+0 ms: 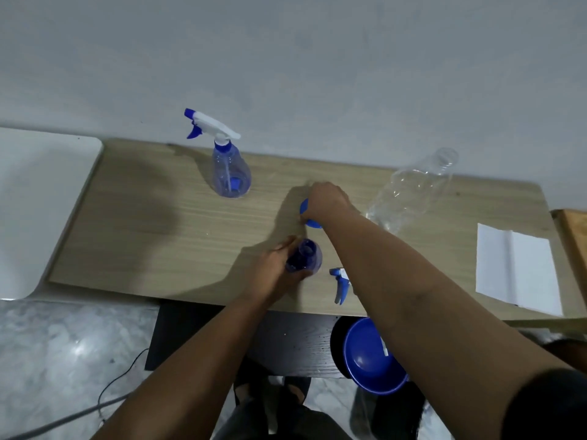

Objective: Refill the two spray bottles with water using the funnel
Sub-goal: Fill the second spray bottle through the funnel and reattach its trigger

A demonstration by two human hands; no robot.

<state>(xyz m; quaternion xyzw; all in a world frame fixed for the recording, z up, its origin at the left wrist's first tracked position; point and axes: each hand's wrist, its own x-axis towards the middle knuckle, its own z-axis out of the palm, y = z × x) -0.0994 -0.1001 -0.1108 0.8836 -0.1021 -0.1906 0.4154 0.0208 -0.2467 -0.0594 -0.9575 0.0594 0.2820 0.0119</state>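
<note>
Two arms reach out: left hand [275, 271] grips the open bottle [304, 256]; right hand [327, 198] grips the funnel [305, 211].

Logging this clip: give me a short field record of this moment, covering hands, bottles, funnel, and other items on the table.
left hand: grips the open spray bottle, upright near the table's front edge
right hand: on the blue funnel, mostly hiding it; grip unclear
removed trigger head: lying on the table right of the open bottle
second spray bottle: upright at the back, trigger head still on
clear plastic bottle: uncapped, at the right rear
white paper: right end of table
blue bowl: below the table's front edge
</note>
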